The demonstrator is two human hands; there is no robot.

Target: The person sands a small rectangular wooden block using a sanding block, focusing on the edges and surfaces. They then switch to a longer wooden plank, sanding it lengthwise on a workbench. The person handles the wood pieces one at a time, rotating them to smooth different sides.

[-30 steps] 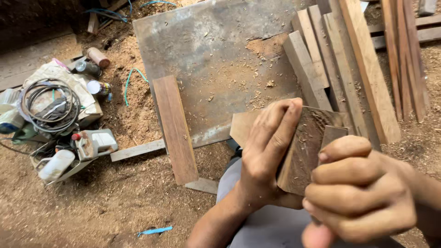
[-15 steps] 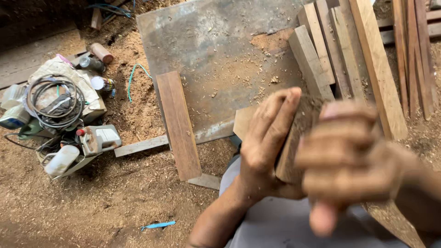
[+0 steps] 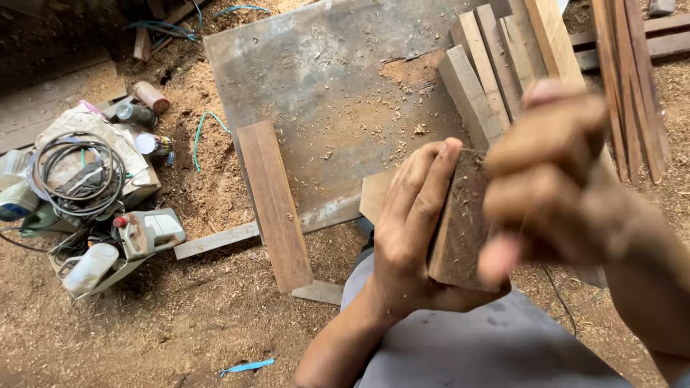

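1. The small wooden block [image 3: 460, 223] sits right of centre in the frame, held up above the person's lap; its rough, dark face shows, flecked with sawdust.
2. The left hand [image 3: 410, 237] is wrapped around the block, fingers [image 3: 424, 187] flat along its left edge and the palm under its lower end; the grip is closed on it.
3. The right hand [image 3: 553, 172] is blurred, at the block's right side with fingers curled; I cannot tell whether it grips anything.
4. The block looks stiff and light enough for one hand; its coarse surface should not slip; the long edges look best for holding.
5. Behind lies a grey metal sheet [image 3: 316, 79] dusted with shavings; a brown plank [image 3: 274, 205] crosses its lower left edge; timber offcuts [image 3: 489, 72] stack at upper right.
6. At left a coiled cable [image 3: 75, 169] rests on a pile of tools and bottles; sawdust covers the ground.
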